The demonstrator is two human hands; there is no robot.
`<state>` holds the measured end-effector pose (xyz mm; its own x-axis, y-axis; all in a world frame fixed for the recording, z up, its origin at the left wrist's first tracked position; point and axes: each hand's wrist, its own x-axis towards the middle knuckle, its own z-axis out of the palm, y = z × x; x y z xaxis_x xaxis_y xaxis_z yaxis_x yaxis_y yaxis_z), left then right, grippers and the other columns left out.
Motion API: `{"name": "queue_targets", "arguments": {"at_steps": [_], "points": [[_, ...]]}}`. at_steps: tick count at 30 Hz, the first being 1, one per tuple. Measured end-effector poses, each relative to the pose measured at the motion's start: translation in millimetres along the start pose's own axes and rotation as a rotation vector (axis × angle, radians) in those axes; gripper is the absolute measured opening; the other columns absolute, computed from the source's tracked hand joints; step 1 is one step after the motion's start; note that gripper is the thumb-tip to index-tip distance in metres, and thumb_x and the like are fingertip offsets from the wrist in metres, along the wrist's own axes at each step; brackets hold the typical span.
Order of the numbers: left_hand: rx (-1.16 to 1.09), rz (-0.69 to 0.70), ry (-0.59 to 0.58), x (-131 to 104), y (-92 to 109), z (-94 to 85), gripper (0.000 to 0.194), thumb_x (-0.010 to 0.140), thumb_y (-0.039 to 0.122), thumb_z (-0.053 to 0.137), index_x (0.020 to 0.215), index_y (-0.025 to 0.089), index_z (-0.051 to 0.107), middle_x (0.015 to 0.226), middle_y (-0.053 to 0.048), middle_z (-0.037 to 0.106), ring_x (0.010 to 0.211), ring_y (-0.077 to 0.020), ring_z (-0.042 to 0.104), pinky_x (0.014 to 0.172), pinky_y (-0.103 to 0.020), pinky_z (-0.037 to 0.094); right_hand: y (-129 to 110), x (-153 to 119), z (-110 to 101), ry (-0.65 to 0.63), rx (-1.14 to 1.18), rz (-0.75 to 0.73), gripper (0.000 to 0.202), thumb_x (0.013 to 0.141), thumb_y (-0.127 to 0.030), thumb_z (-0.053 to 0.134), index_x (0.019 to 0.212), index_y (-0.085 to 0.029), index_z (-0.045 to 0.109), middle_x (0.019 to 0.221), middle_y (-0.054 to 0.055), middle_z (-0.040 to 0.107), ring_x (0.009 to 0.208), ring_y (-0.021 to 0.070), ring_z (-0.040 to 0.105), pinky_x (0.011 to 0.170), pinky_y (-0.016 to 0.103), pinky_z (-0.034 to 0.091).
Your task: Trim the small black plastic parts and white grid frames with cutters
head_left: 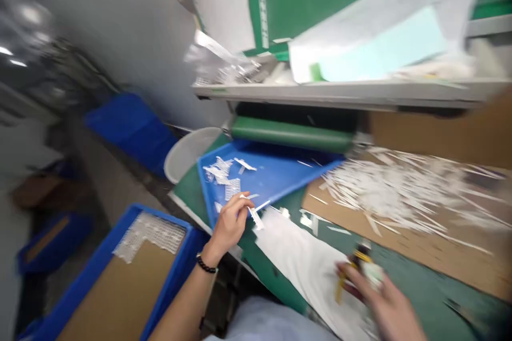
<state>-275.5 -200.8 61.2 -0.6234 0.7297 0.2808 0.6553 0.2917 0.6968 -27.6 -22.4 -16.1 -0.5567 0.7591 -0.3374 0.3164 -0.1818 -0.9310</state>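
Note:
My left hand [231,221], a dark bead bracelet on its wrist, pinches a small white strip piece [256,219] near the front edge of a blue tray [276,173]. Small white gridded pieces [232,188] lie in that tray's left part. Lower right, my right hand [380,293] is closed around a yellow-and-black tool [362,258]; motion blur hides its exact kind. Something whitish shows against those fingers. Under and beside the right hand spreads a white cloth [302,256] on the green tabletop [424,272].
A heap of thin white strips [404,197] covers cardboard [452,264] at right. Dark tweezers-like tool [460,311] lies lower right. Lower left, a blue bin [94,272] holds white gridded pieces [154,232] on brown board. A shelf [344,95] overhangs the green roller [292,134]. A whitish tub [188,154] stands behind.

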Motion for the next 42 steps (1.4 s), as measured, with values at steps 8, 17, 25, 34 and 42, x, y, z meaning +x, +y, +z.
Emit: {"name": "queue_targets", "arguments": {"at_steps": [8,17,25,34,42], "points": [[-0.113,0.119,-0.454,-34.8,-10.7,112.2,0.042,0.088,0.013,0.043,0.128,0.02,0.053,0.15,-0.013,0.036,0.138,-0.0242,0.036,0.111,-0.042,0.036,-9.3,-33.0,13.8,-0.26,-0.673,-0.021,0.028,0.088,-0.027,0.039,0.112,-0.017,0.05,0.114,0.013,0.06,0.106,0.0262,0.057,0.09,0.037,0.043],[-0.224,0.162,-0.28,-51.0,-34.7,132.5,0.069,0.074,0.035,0.071,0.135,0.021,0.041,0.148,-0.015,0.036,0.138,-0.0306,0.034,0.111,-0.05,0.036,-13.6,-22.0,45.1,-0.439,-1.06,-0.018,0.027,0.087,-0.012,0.041,0.112,-0.01,0.052,0.106,0.016,0.057,0.098,0.0267,0.057,0.082,0.033,0.04],[-0.411,0.026,-0.241,-60.1,-44.4,141.6,0.098,0.068,0.038,0.076,0.144,0.019,0.019,0.142,-0.019,0.041,0.132,-0.0304,0.043,0.105,-0.046,0.044,-21.1,-16.4,58.8,-0.495,-1.149,0.006,0.029,0.087,-0.012,0.044,0.114,-0.011,0.052,0.109,0.016,0.056,0.102,0.0257,0.055,0.083,0.032,0.039],[-0.39,-0.031,-0.288,-55.3,-39.5,133.7,0.09,0.064,0.031,0.076,0.139,0.019,0.028,0.14,-0.016,0.044,0.131,-0.0278,0.044,0.107,-0.043,0.043,-36.7,-12.7,68.1,-0.515,-1.209,0.008,0.029,0.085,-0.01,0.043,0.112,-0.012,0.053,0.104,0.015,0.06,0.094,0.024,0.059,0.078,0.033,0.041],[-0.401,-0.069,-0.317,-54.4,-40.3,134.4,0.093,0.063,0.033,0.077,0.14,0.019,0.027,0.142,-0.015,0.043,0.132,-0.0277,0.042,0.107,-0.041,0.043,-32.1,-5.8,73.6,-0.565,-1.258,0.046,0.037,0.078,-0.002,0.042,0.112,-0.01,0.052,0.105,0.016,0.06,0.093,0.0254,0.06,0.08,0.034,0.044]]}}
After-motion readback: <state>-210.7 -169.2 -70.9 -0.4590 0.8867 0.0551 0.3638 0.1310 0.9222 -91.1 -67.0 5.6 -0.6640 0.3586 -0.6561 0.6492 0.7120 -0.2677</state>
